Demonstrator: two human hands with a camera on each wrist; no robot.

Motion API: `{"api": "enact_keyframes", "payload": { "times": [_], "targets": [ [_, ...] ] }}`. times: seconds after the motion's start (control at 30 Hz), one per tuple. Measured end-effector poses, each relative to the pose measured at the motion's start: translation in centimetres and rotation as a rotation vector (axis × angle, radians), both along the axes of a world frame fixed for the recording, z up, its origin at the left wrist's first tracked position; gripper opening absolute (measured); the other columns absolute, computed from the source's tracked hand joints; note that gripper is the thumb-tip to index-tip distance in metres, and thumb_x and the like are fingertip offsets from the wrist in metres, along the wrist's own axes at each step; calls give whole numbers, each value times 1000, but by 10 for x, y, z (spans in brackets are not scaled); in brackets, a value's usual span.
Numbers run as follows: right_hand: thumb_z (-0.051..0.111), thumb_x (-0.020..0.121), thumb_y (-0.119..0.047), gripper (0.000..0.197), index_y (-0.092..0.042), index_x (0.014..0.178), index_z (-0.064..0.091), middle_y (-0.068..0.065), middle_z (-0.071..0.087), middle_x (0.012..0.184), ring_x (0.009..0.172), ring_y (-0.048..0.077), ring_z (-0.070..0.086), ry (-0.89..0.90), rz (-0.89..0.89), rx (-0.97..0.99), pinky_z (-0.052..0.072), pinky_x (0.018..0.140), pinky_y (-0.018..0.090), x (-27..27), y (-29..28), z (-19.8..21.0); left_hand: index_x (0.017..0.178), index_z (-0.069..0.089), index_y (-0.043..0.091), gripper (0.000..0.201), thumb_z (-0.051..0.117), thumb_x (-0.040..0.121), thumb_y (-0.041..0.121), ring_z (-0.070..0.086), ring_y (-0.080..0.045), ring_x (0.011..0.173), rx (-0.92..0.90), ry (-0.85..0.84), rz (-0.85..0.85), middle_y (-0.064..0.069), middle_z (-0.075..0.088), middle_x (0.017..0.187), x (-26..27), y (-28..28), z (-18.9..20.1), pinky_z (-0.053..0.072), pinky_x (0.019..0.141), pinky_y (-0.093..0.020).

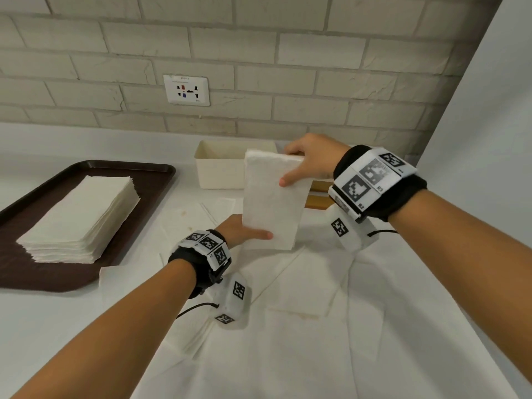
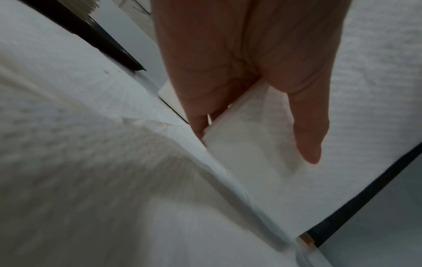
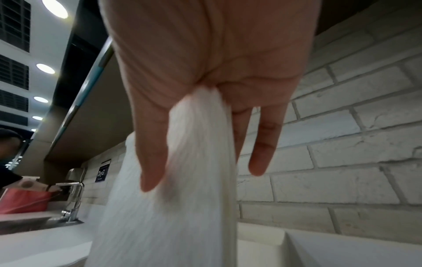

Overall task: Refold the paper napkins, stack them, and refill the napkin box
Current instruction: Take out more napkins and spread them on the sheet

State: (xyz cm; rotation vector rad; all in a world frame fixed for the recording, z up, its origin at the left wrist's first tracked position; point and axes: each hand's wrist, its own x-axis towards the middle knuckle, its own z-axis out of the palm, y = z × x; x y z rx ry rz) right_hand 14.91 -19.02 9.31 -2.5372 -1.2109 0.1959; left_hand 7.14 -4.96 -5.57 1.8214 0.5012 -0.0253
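Note:
A thick stack of folded white napkins [image 1: 272,201] stands on end above the counter, held between both hands. My right hand [image 1: 308,164] grips its top edge, thumb in front and fingers behind; the right wrist view shows the stack [image 3: 182,180] clamped between thumb and fingers. My left hand [image 1: 244,230] grips the bottom edge with the thumb across the front; in the left wrist view the stack [image 2: 239,150] sits between thumb and fingers. The cream napkin box [image 1: 218,171] stands open just behind the stack. A second tall pile of folded napkins [image 1: 83,217] lies on the dark tray [image 1: 37,277] at left.
Unfolded white napkins [image 1: 302,298] cover the counter under my hands. A wooden piece [image 1: 318,201] lies right of the box. The brick wall with an outlet [image 1: 186,90] runs behind. In the right wrist view a sink faucet [image 3: 73,198] and another person's arm [image 3: 29,184] sit far left.

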Motion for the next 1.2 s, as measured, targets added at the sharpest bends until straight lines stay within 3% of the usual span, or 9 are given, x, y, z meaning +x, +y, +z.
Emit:
{"api": "enact_keyframes", "payload": {
  "times": [0.2, 0.4, 0.53, 0.67, 0.73, 0.83, 0.97, 1.07, 1.2],
  "targets": [
    [69, 81, -23, 34, -11, 112, 63, 0, 56, 94, 86, 15, 52, -9, 3, -138, 39, 74, 27, -2, 1, -19, 118, 58, 11, 46, 76, 75, 17, 57, -21, 103, 7, 27, -3, -4, 61, 111, 1, -7, -7, 44, 94, -30],
    [68, 83, -16, 37, -12, 119, 60, -1, 59, 104, 94, 13, 54, 241, -133, 223, 41, 79, 23, 13, -38, -16, 93, 64, 15, 50, 84, 51, 35, 62, -26, 107, -96, -48, 136, -11, 66, 112, -5, 9, -11, 46, 102, -37],
    [66, 81, -7, 31, -9, 112, 61, 7, 62, 116, 92, 16, 60, 599, -272, 501, 54, 76, 25, 27, -69, -48, 109, 60, 3, 31, 69, 79, 6, 62, -24, 107, -448, -255, 219, -7, 66, 107, -3, 20, -2, 53, 90, -24],
    [67, 77, 1, 31, -12, 105, 61, 13, 61, 120, 85, 12, 64, 850, -369, 514, 57, 74, 22, 34, -78, -101, 97, 62, 9, 20, 60, 83, -5, 63, -18, 88, -392, -225, 127, -3, 68, 92, -1, 16, -3, 56, 71, -21],
    [81, 63, -13, 51, -14, 110, 60, 11, 62, 120, 99, 20, 63, 860, -421, 403, 51, 92, 34, 34, -80, -121, 96, 61, 12, 24, 65, 79, -5, 60, -22, 92, -292, -123, 80, -6, 66, 94, -1, 12, -14, 51, 77, -25],
    [91, 22, -43, 115, -17, 128, 53, 9, 62, 122, 112, 26, 59, 874, -446, 336, 44, 103, 44, 48, -84, -148, 109, 59, 10, 35, 70, 77, 0, 59, -25, 99, -246, -6, 60, -8, 64, 104, 0, 8, -28, 48, 87, -33],
    [92, 27, -43, 100, -22, 119, 58, 7, 65, 119, 112, 26, 60, 895, -479, 422, 45, 102, 46, 60, -83, -162, 100, 64, 11, 28, 75, 74, 6, 62, -27, 104, -197, 4, 63, -8, 67, 106, 5, 9, -32, 47, 96, -36],
    [92, 16, -48, 106, -15, 112, 62, 7, 67, 115, 110, 26, 61, 914, -464, 453, 45, 101, 47, 64, -83, -167, 99, 64, 11, 23, 70, 78, 4, 61, -27, 101, -237, -55, 84, -7, 67, 100, 7, 9, -28, 45, 98, -37],
    [78, 66, -12, 54, -6, 116, 58, 9, 64, 115, 108, 24, 59, 978, -461, 580, 45, 100, 39, 49, -75, -140, 99, 65, 10, 20, 70, 80, 7, 62, -31, 106, -287, -125, 145, -9, 68, 103, 10, 15, -20, 46, 100, -42]
  ]
}}
